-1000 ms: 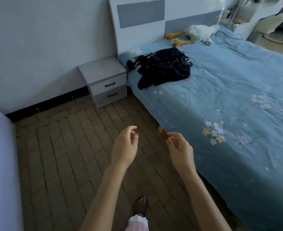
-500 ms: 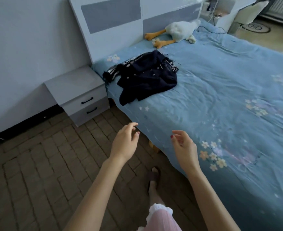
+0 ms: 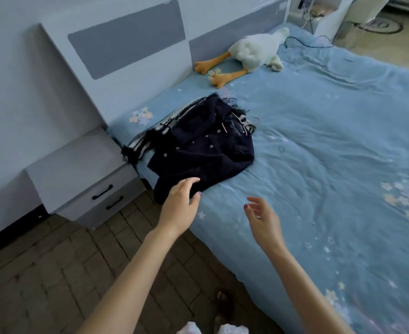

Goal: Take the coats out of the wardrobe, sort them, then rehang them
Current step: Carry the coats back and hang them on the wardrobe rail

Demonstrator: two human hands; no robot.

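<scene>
Now, in the head view, the dark navy buttoned coat lies crumpled at the blue-sheeted bed's near-left corner. Left hand reaches its hem, right hand hovers; both are relaxed and hold nothing. Best grip the shoulders and lift evenly.

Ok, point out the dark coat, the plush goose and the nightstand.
Coat (image 3: 206, 153): head view, on its buttoned front.
Goose (image 3: 254, 50): head view, on its white body.
Nightstand (image 3: 78, 162): head view, on its top surface.

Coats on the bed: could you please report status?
Hands: left open at the coats, right open. Coats piled on bed, hangers attached. Nothing in the way.
</scene>
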